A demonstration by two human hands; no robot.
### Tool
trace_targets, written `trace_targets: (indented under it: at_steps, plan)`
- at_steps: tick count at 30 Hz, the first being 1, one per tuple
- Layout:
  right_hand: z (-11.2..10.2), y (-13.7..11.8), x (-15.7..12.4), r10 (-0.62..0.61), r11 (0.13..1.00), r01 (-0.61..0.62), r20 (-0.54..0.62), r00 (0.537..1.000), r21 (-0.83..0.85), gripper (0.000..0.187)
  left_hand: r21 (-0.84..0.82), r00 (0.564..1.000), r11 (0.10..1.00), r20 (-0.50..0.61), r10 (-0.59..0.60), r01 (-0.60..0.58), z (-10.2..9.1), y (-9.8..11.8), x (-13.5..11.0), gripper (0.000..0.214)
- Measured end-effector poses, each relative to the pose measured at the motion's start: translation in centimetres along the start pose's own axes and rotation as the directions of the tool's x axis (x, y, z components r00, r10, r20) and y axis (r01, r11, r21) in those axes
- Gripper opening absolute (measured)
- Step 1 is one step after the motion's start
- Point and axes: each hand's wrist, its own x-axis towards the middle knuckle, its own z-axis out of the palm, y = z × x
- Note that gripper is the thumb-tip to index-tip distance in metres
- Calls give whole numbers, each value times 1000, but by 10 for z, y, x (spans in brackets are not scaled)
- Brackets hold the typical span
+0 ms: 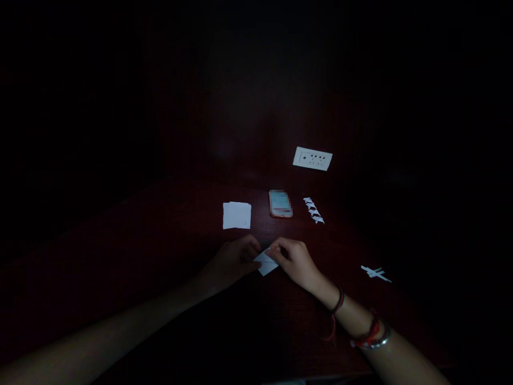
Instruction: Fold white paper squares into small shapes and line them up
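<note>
A bare left forearm (132,326) slants in from eight o'clock, its left hand (230,261) loosely curled toward two; a bare right forearm (401,358) enters from five, its right hand (298,262) pinching toward ten.

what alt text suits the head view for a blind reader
The right hand pinches a small pale paper piece at a dark reddish table, the left hand at the paper's left edge. Beyond lie square white paper, a rectangular pixelated phone-like device, and zigzag folded white paper; thin white strips lie right.

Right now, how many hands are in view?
2: the left hand at the left of the small paper, the right hand at its right. Darkness could hide others.
</note>
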Motion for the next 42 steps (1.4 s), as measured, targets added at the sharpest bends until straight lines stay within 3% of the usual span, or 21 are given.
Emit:
trace_targets:
  at_steps: [8, 13, 18, 26, 31, 35, 42]
  plan:
    - [2, -2, -2, -103, 986, 102, -5, 995, -129, 11, -150, 999, 988, 50, -15, 23, 2, -6, 3, 22]
    - [3, -2, -2, 4, 996, -9, 51, 999, 90, 14, -38, 1000, 999, 20, -20, 20, -1, 2, 2, 17]
    - [6, 3, -2, 126, 953, -143, 81, 989, 266, 17, 6, 1000, 1000, 16, -15, 14, -2, 2, 2, 17]
    - [1, 4, -1, 28, 983, -51, 131, 991, 174, 19, -11, 999, 1000, -27, 19, -20, -4, -12, 3, 20]
    - [0, 6, -1, 79, 987, -96, 126, 989, 131, 10, 30, 999, 999, 8, 36, -36, -4, -7, 4, 19]
    - [1, 5, -2, 59, 994, -71, 146, 988, 80, 9, 110, 997, 992, 61, 49, -55, -2, -5, 2, 16]
    - [2, -1, -2, -12, 999, 17, 144, 990, -35, 5, 229, 994, 967, 16, 108, -108, 3, -6, 3, 10]
